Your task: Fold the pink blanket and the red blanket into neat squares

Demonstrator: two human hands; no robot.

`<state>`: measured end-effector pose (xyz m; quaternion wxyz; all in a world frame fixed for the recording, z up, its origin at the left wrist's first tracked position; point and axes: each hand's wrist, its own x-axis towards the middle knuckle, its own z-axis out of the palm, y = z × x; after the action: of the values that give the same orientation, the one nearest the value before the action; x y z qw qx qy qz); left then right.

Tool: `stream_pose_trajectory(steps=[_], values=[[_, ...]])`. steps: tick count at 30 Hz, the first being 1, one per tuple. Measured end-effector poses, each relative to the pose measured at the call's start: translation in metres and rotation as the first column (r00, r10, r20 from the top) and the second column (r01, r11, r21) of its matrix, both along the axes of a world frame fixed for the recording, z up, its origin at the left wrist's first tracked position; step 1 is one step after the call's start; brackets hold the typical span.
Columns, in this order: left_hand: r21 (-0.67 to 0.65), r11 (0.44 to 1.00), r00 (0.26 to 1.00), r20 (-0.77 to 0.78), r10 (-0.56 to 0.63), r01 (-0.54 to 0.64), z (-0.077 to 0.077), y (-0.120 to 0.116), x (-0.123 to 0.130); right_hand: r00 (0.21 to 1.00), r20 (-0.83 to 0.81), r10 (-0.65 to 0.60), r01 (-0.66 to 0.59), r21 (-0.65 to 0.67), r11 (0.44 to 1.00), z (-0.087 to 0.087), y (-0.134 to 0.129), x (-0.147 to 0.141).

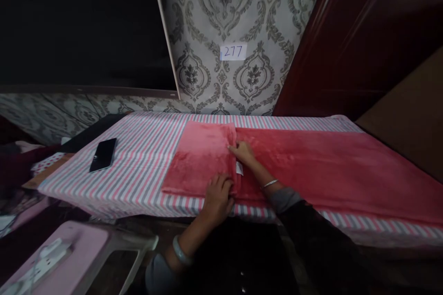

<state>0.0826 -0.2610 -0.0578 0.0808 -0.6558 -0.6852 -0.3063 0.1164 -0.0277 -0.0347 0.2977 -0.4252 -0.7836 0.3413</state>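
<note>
A long red plush blanket (332, 170) lies along the striped cloth on the table. Its left end is folded over into a lighter, squarish flap (200, 159). My left hand (218, 197) rests on the flap's lower right corner, its fingers bent over the fabric. My right hand (243, 152) is at the flap's right edge, thumb and fingers closed on the blanket's edge. A small white tag (239, 168) shows just below my right hand.
A black phone (103, 154) lies on the striped cloth (145, 138) at the left. Behind are a large dark screen (83, 27) and a wall label reading 277 (233, 52). A pink stool (76, 249) with a white power strip (46, 262) stands at the lower left.
</note>
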Motion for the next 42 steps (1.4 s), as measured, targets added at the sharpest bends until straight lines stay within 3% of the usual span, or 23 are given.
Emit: stream_pose_trajectory(steps=[6,12,17,19,22,26,29,34,38,42], values=[[-0.025,0.999,0.999,-0.041,-0.034,0.033,0.002,0.001,0.002,0.995,-0.100,0.014,-0.028,-0.139,0.990,0.000,0.002,0.012],[0.059,0.997,0.989,0.133,-0.056,0.049,0.002,0.001,-0.001,0.974,-0.205,0.099,-0.150,-0.247,0.957,0.009,-0.018,0.032],[0.119,0.990,0.944,0.312,-0.108,0.074,0.010,0.004,-0.003,0.943,-0.248,0.222,-0.299,-0.340,0.892,0.020,-0.037,0.045],[0.091,0.996,0.916,0.400,-0.036,0.000,0.015,0.013,-0.006,0.928,-0.274,0.254,-0.342,-0.348,0.873,0.024,-0.043,0.044],[-0.057,0.988,0.882,0.445,0.153,-0.143,0.027,0.032,-0.012,0.909,-0.303,0.287,-0.387,-0.353,0.852,0.028,-0.049,0.038],[-0.289,0.932,0.881,0.352,0.317,-0.220,0.042,0.052,-0.018,0.932,-0.291,0.214,-0.297,-0.280,0.913,0.024,-0.050,0.041],[-0.372,0.894,0.850,0.356,0.387,-0.251,0.048,0.056,-0.023,0.950,-0.284,0.128,-0.194,-0.219,0.956,0.015,-0.049,0.058],[-0.369,0.895,0.822,0.407,0.398,-0.250,0.054,0.061,-0.031,0.961,-0.236,0.145,-0.216,-0.312,0.925,-0.001,-0.055,0.084],[-0.425,0.867,0.821,0.376,0.430,-0.259,0.059,0.073,-0.026,0.952,-0.292,0.095,-0.201,-0.359,0.912,-0.006,-0.061,0.086],[-0.465,0.858,0.773,0.455,0.443,-0.218,0.059,0.080,-0.026,0.953,-0.299,0.040,-0.155,-0.370,0.916,-0.007,-0.063,0.084]])
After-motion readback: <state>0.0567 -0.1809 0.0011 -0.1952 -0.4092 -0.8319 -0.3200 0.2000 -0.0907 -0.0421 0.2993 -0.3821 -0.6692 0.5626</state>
